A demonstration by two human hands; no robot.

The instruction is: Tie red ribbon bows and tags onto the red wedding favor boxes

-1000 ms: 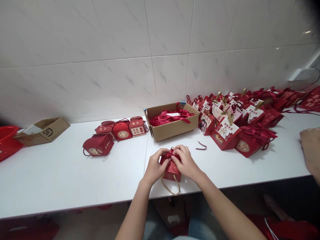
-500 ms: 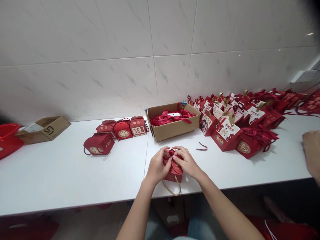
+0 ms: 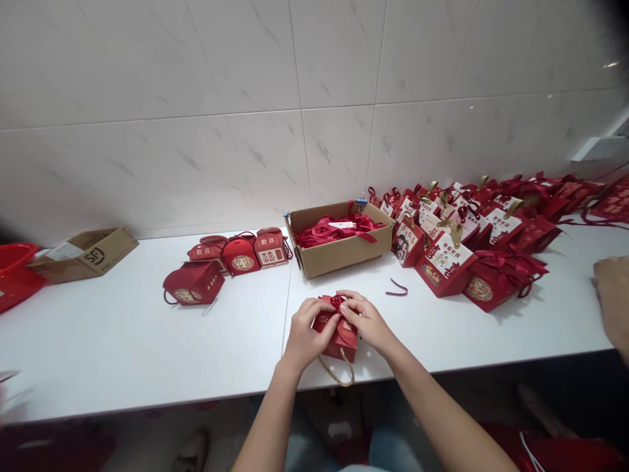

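Note:
A small red gift box [image 3: 343,341] with a gold rope handle [image 3: 339,379] stands near the front edge of the white table. On its top is a dark red ribbon bow [image 3: 337,302]. My left hand [image 3: 309,330] pinches the bow from the left, thumb and fingers bent together. From the right, my right hand [image 3: 364,319] has its fingertips closed on the same bow. Just behind, a cardboard box [image 3: 344,256] holds a heap of red ribbons [image 3: 334,231]. A short loose cord [image 3: 396,288] lies to the right of my hands.
Several red gift boxes [image 3: 244,256] stand to the left, and many more [image 3: 447,262] crowd the right side along the tiled wall. A flat carton [image 3: 101,252] and red basin [image 3: 18,272] sit far left. Another person's hand [image 3: 613,298] rests at the right edge.
Both hands have shifted slightly, and more of the bow and box top now shows between the fingers. Something pale and blurred has appeared at the lower left edge.

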